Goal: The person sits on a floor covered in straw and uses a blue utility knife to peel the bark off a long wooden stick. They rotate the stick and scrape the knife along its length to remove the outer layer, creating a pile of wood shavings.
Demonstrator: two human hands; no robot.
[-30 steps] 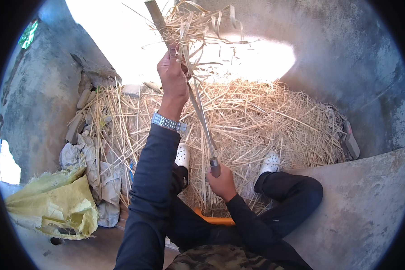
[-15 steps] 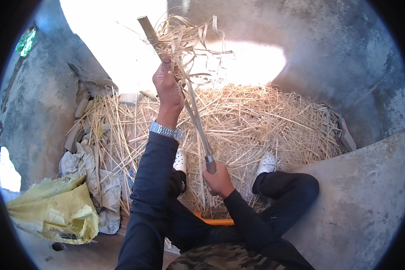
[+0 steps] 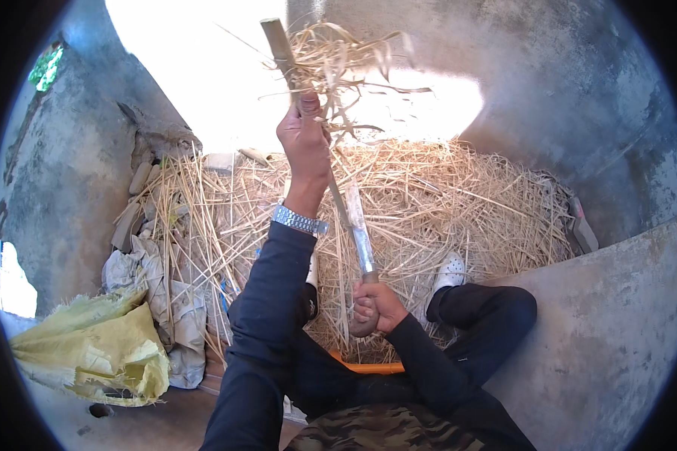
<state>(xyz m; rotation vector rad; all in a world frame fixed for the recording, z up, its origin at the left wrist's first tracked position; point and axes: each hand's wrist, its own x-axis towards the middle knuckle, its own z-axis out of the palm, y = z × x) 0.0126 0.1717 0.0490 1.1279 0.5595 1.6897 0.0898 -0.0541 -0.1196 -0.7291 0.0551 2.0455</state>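
My left hand (image 3: 306, 143) is raised and closed around a long wooden stick (image 3: 280, 45), whose upper end points away from me and whose lower part slants down toward my right hand. A tuft of curled, pale shavings (image 3: 342, 64) clings to the stick just above and right of that hand. My right hand (image 3: 384, 304) is wrapped round the brown handle of a knife (image 3: 362, 240). The blade points upward and away, close beside the lower part of the stick; whether they touch I cannot tell.
Dry straw-like strips (image 3: 444, 195) cover the floor between my feet and the concrete wall (image 3: 534, 68). A torn yellow sack (image 3: 90, 346) and a grey-white cloth (image 3: 186, 331) lie at left. White shoes (image 3: 450, 272) stand on the straw. An orange edge (image 3: 372, 368) shows beneath me.
The stick and my left hand have shifted slightly right. The knife blade has come down from near my left hand and turned its flat side into view; my right hand has moved lower and right.
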